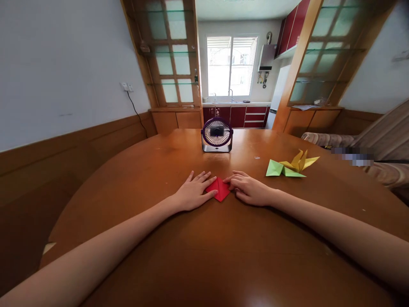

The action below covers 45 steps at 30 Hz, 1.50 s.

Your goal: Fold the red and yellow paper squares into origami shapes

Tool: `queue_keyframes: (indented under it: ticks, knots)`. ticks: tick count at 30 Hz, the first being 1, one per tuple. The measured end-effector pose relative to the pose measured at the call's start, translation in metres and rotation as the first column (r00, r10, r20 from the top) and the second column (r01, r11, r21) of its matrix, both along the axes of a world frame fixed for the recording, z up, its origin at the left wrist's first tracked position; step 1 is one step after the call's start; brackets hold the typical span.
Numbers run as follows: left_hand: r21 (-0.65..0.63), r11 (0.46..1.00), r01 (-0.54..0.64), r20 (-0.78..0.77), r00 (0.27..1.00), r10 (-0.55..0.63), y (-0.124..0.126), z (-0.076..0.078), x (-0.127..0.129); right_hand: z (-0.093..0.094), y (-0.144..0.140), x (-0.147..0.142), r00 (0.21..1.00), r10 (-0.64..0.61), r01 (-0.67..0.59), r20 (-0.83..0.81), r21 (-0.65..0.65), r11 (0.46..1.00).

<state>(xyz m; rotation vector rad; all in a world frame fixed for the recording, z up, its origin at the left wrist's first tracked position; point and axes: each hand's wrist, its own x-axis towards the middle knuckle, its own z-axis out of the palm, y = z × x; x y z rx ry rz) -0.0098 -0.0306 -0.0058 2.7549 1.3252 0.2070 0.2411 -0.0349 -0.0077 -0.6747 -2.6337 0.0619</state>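
A small folded red paper [219, 189] lies flat on the round wooden table [198, 256], straight ahead of me. My left hand [193, 192] rests palm down, fingers spread, with its fingertips pressing the paper's left edge. From the right, my right hand [247, 188] presses the paper's upper right edge with bent fingertips. Both forearms stretch across the tabletop toward it.
A small purple desk fan [217, 134] stands behind the paper. To the right lie a folded green paper [281, 169] and a folded yellow paper shape [299, 161]. A striped sofa [377, 145] sits at far right, wood-panelled wall at left, kitchen beyond.
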Motion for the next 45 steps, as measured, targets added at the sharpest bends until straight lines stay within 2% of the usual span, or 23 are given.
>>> queue_keyframes:
  ticks: [6, 10, 12, 14, 17, 20, 22, 24, 28, 30, 32, 39, 45]
  knots:
    - [0.089, 0.994, -0.055, 0.048, 0.998, 0.051, 0.001, -0.006, 0.003, 0.001, -0.001, -0.003, 0.997, -0.030, 0.028, -0.077, -0.025, 0.999]
    - [0.072, 0.997, -0.023, 0.084, 0.996, 0.017, -0.003, -0.004, 0.003, 0.000, -0.003, -0.004, 0.994, -0.076, 0.077, -0.075, 0.003, 0.997]
    - [0.036, 0.999, -0.037, 0.157, 0.987, 0.031, -0.004, -0.002, 0.003, -0.001, -0.003, -0.004, 0.989, -0.123, 0.125, -0.085, 0.014, 0.992]
    - [-0.008, 0.999, -0.043, 0.298, 0.954, 0.043, -0.004, 0.000, 0.003, -0.003, -0.002, -0.005, 0.979, -0.169, 0.170, -0.111, 0.004, 0.985]
    - [-0.047, 0.999, 0.020, 0.531, 0.847, 0.008, -0.006, 0.003, 0.004, -0.005, 0.000, -0.006, 0.967, -0.191, 0.188, -0.167, -0.032, 0.982]
    - [0.082, 0.994, 0.079, 0.629, 0.769, -0.113, -0.011, 0.008, 0.005, -0.003, 0.000, -0.008, 0.954, -0.171, 0.168, -0.248, -0.034, 0.985]
    - [0.232, 0.970, 0.074, 0.603, 0.772, -0.203, -0.015, 0.012, 0.005, 0.000, -0.002, -0.010, 0.939, -0.151, 0.160, -0.309, 0.005, 0.987]
    - [0.376, 0.923, 0.082, 0.532, 0.796, -0.288, -0.018, 0.015, 0.004, 0.003, -0.005, -0.011, 0.928, -0.112, 0.145, -0.355, 0.068, 0.987]
    - [0.616, 0.774, 0.146, 0.325, 0.848, -0.419, -0.017, 0.015, -0.002, 0.005, -0.008, -0.013, 0.924, -0.049, 0.131, -0.379, 0.195, 0.972]
    - [0.701, 0.693, 0.170, 0.231, 0.865, -0.445, -0.014, 0.012, -0.005, 0.003, -0.008, -0.012, 0.924, -0.050, 0.154, -0.378, 0.251, 0.956]
    - [0.750, 0.637, 0.179, 0.173, 0.876, -0.450, -0.011, 0.009, -0.007, 0.001, -0.008, -0.012, 0.931, -0.057, 0.176, -0.361, 0.305, 0.936]
    - [0.788, 0.573, 0.226, 0.097, 0.873, -0.478, -0.010, 0.005, -0.004, -0.002, -0.009, -0.012, 0.973, -0.057, 0.159, -0.222, 0.478, 0.864]
    - [0.801, 0.551, 0.232, 0.081, 0.871, -0.484, -0.008, 0.006, -0.007, -0.001, -0.010, -0.011, 0.981, -0.033, 0.134, -0.192, 0.541, 0.831]
